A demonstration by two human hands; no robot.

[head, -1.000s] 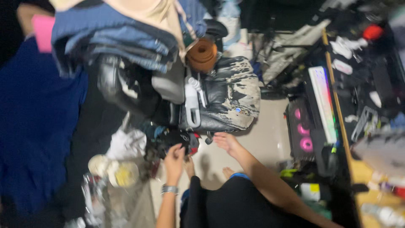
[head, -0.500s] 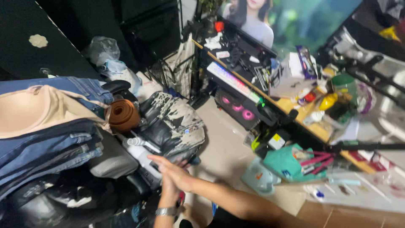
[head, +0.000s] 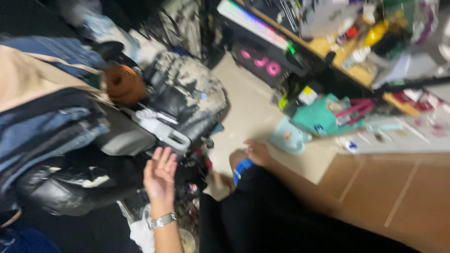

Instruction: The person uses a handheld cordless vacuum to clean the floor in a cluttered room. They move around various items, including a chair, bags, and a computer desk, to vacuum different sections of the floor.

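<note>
We saw the left hand (head: 160, 174) raised with its palm open and fingers spread, a metal-band watch (head: 162, 219) on the wrist, holding nothing. It hovered just near-side of the white handheld appliance (head: 161, 129) that lay on the worn black office chair (head: 187, 100) — the thing nearest to it. The appliance lay up and slightly left of the palm, its long axis running from upper left to lower right, its looped handle end closest to the fingertips; whether skin touched plastic we could not tell, the frame being blurred.

The right hand (head: 257, 152) sat lower right, apparently resting over the knee of the black-clad leg (head: 262, 211) with fingers loosely curled and nothing in its grasp, well apart from the appliance. The left was plainly the nearer.

Room was tight on the left: a stack of folded jeans (head: 51, 126) pressed against the chair's left side, a rolled brown belt (head: 123, 84) sat just beyond the appliance, and dark clutter (head: 190, 175) crowded the floor right of the palm. To the right the pale floor (head: 248, 112) lay open as far as a teal bag (head: 323, 117) and a computer case with pink-lit fans (head: 260, 63) under the desk edge (head: 361, 75) — the only free way out.
</note>
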